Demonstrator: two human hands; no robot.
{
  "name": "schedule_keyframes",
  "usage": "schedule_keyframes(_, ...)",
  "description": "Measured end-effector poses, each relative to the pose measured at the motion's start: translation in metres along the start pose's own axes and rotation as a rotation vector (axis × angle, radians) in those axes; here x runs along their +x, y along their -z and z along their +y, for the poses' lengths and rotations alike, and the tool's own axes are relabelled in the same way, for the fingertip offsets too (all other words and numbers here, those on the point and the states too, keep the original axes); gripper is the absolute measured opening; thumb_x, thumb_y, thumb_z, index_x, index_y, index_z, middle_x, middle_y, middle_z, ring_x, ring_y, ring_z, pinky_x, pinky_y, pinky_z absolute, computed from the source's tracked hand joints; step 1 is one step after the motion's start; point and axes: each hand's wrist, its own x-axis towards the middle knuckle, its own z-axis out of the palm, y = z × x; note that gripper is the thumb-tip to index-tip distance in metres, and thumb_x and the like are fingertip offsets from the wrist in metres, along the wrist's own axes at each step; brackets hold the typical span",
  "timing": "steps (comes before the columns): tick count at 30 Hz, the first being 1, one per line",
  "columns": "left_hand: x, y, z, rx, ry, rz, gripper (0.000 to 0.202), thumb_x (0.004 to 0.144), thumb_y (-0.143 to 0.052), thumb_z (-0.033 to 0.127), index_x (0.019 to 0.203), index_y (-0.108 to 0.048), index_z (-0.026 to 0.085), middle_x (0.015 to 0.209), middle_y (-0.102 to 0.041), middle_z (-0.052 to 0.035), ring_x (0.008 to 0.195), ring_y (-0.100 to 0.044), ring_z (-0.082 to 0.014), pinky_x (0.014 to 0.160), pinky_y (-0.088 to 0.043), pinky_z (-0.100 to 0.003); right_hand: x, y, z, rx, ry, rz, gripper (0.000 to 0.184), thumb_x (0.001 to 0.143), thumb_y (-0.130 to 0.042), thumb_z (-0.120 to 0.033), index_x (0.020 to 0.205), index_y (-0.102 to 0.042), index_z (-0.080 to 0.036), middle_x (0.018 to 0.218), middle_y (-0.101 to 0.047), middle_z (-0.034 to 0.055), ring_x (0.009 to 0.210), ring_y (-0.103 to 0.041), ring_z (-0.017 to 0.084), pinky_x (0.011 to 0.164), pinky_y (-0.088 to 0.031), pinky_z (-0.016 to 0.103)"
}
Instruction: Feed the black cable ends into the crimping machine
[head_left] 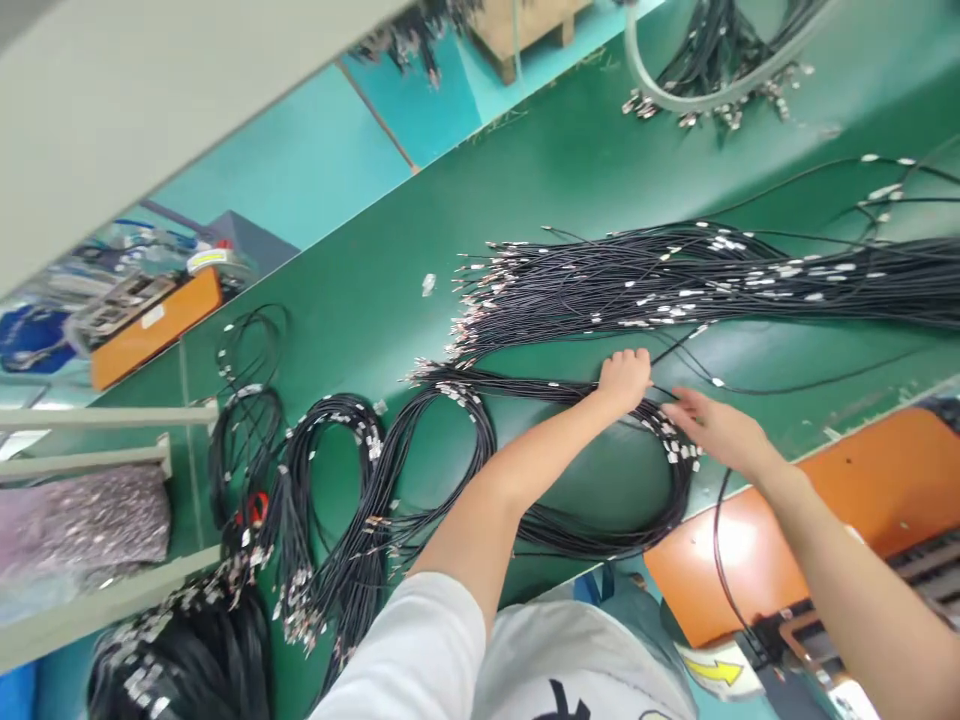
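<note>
My left hand (624, 380) is closed on a looped bundle of thin black cables (570, 390) lying on the green table (360, 290). The fingers curl over the strands. My right hand (712, 425) lies just right of it, fingers stretched out flat and touching the metal-tipped cable ends (679, 445) of the same loop. The loop curves down toward the table's near edge (600, 540). A large loose sheaf of black cables (675, 280) with silver terminals stretches across the table just beyond both hands.
Several coiled cable bundles (337, 500) lie at the left, with a dense pile (180, 650) at the lower left. An orange machine housing (862, 490) sits at the near right edge. An orange tray (154, 325) and grey shelf rails (105, 415) stand at left. More cables (712, 60) hang at top.
</note>
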Motion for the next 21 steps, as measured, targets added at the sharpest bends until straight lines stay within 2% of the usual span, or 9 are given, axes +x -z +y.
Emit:
schedule_keyframes(1,0.004,-0.002,0.002,-0.025,-0.004,-0.027,0.034,0.085,-0.071,0.030,0.112,-0.060,0.012,0.109,-0.064,-0.0170,0.105,-0.061,-0.0273,0.089,-0.047,-0.038,-0.007,-0.006,-0.010,-0.055,0.026,-0.056,0.067,0.082,-0.058,-0.070,0.134,-0.057,-0.027,0.109,-0.072,0.0116,0.096,-0.068,0.033,0.083,-0.054,0.048)
schedule_keyframes(4,0.021,0.001,0.000,-0.112,-0.035,-0.125,0.014,0.083,-0.071,0.025,0.087,-0.064,0.014,0.092,-0.067,-0.0117,0.091,-0.066,-0.0234,0.082,-0.050,-0.035,-0.026,-0.022,-0.025,-0.239,0.096,0.021,0.081,0.078,-0.061,-0.073,0.141,-0.050,-0.022,0.126,-0.060,0.0182,0.114,-0.056,0.041,0.092,-0.048,0.053)
schedule_keyframes(7,0.045,0.019,-0.007,-0.213,-0.061,-0.205,0.020,0.082,-0.072,0.028,0.071,-0.060,0.015,0.070,-0.064,-0.0032,0.070,-0.065,-0.0168,0.073,-0.051,-0.031,-0.039,-0.031,-0.019,-0.295,0.130,0.056,0.064,0.091,-0.057,-0.054,0.148,-0.042,-0.029,0.125,-0.057,0.0155,0.112,-0.053,0.037,0.091,-0.048,0.049)
schedule_keyframes(9,0.059,0.037,-0.010,-0.278,-0.060,-0.234,0.020,0.086,-0.067,0.030,0.074,-0.061,0.015,0.062,-0.062,0.0002,0.059,-0.062,-0.0126,0.067,-0.051,-0.028,-0.044,-0.032,-0.009,-0.284,0.136,0.051,0.052,0.097,-0.050,-0.038,0.148,-0.041,-0.033,0.124,-0.056,0.0132,0.110,-0.053,0.033,0.089,-0.049,0.045)
schedule_keyframes(12,0.077,0.070,-0.005,-0.339,-0.058,-0.236,0.020,0.090,-0.063,0.031,0.079,-0.061,0.014,0.058,-0.059,0.0023,0.051,-0.058,-0.0091,0.065,-0.052,-0.027,-0.047,-0.031,0.003,-0.258,0.157,0.038,0.048,0.098,-0.045,-0.026,0.145,-0.046,-0.036,0.124,-0.057,0.0108,0.110,-0.052,0.030,0.092,-0.048,0.042)
schedule_keyframes(17,0.117,0.122,0.018,-0.365,-0.061,-0.218,0.019,0.088,-0.064,0.025,0.080,-0.062,0.008,0.057,-0.050,0.0048,0.050,-0.056,-0.0069,0.066,-0.053,-0.030,-0.045,-0.031,0.009,-0.223,0.195,0.019,0.048,0.097,-0.045,-0.021,0.143,-0.051,-0.037,0.122,-0.058,0.0093,0.109,-0.053,0.029,0.096,-0.047,0.041)
schedule_keyframes(19,0.128,0.133,0.021,-0.367,-0.056,-0.267,0.019,0.086,-0.067,0.022,0.079,-0.062,0.006,0.058,-0.050,0.0042,0.051,-0.057,-0.0072,0.067,-0.052,-0.033,-0.044,-0.031,0.009,-0.217,0.194,0.019,0.048,0.097,-0.046,-0.022,0.143,-0.051,-0.037,0.121,-0.059,0.0095,0.109,-0.053,0.029,0.096,-0.047,0.042)
schedule_keyframes(21,0.130,0.136,0.017,-0.378,-0.048,-0.323,0.018,0.086,-0.068,0.021,0.081,-0.063,0.004,0.059,-0.054,0.0025,0.053,-0.059,-0.0078,0.068,-0.052,-0.034,-0.043,-0.030,0.008,-0.211,0.188,0.020,0.047,0.096,-0.050,-0.024,0.142,-0.051,-0.036,0.120,-0.059,0.0096,0.109,-0.054,0.029,0.096,-0.047,0.042)
